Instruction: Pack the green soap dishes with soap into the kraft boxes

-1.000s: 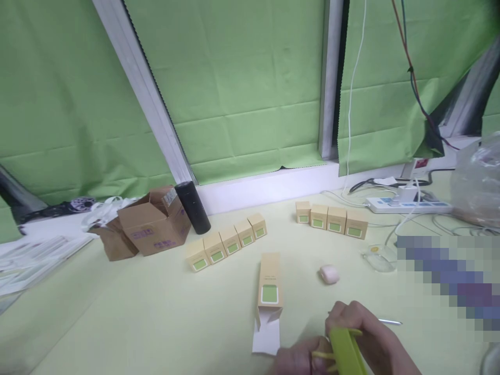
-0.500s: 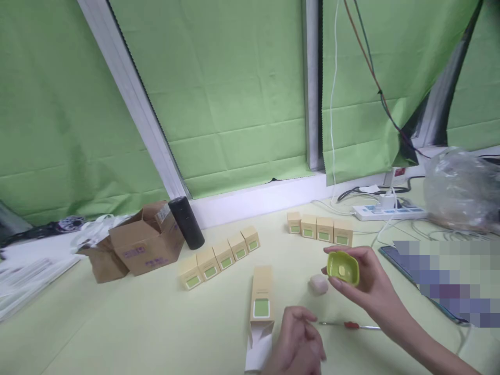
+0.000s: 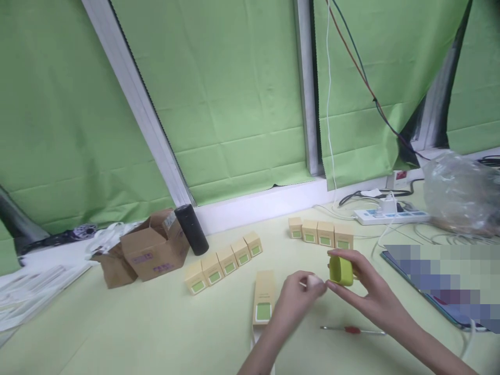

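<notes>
My right hand (image 3: pixel 369 284) grips a small yellow-green plastic cup (image 3: pixel 340 271) by its sides, with the hollow turned toward the left. Close to its left, my left hand (image 3: pixel 299 291) pinches a small white rounded piece (image 3: pixel 313 281) between thumb and fingers. The two hands are raised over the table and nearly touch. Below them lies a screwdriver (image 3: pixel 352 329) with a red middle and metal shafts. An opened tall carton (image 3: pixel 264 297) with a green label lies beside my left forearm, which covers its lower end.
Small yellow boxes stand in two rows, one at the left (image 3: pixel 223 263) and one at the back right (image 3: pixel 321 233). Behind are a brown cardboard box (image 3: pixel 154 250), a black cylinder (image 3: pixel 191 229), a power strip (image 3: pixel 390 216) and a plastic bag (image 3: pixel 463 192). A phone-like slab (image 3: pixel 425 297) lies at right.
My left hand has moved up and right and picked up the white piece from the table. My right hand has turned the cup from facing me to facing left.
</notes>
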`<act>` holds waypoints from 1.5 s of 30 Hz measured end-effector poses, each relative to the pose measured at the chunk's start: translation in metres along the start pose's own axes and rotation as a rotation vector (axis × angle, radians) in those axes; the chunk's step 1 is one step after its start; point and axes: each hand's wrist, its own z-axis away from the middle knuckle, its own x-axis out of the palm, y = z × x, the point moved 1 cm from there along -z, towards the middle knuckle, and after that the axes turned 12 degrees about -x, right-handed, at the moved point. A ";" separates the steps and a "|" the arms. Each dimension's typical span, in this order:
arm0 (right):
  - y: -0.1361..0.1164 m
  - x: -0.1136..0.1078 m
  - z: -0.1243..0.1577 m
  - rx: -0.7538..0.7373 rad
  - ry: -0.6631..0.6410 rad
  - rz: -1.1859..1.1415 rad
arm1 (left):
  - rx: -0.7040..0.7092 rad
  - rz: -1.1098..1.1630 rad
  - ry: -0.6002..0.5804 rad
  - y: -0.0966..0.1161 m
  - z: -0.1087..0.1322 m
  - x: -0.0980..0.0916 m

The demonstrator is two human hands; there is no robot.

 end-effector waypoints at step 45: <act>-0.025 0.041 0.044 -0.210 -0.513 -0.084 | -0.141 0.721 -0.263 -0.046 0.070 0.007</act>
